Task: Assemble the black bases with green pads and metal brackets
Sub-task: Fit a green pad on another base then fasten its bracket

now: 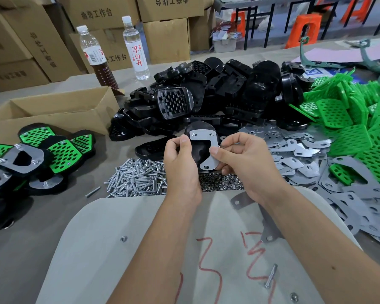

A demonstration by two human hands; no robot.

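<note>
Black base (196,148) sat gripped in the left hand (180,159); right hand (239,156) pinched the metal bracket (204,143), best kept aligned over the screw holes.

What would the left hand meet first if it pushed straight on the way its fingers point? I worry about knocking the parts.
Probably the pile of black bases just beyond the held base; depth is unclear in this one view.

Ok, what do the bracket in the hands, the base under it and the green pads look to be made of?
The bracket looks like thin sheet metal: flat, matte silver-grey, punched holes. The base beneath it seems moulded black plastic, with a glossy sheen like the black pile behind. The green pads look like plastic or rubber, bright, matte and perforated; which one cannot be told.
</note>
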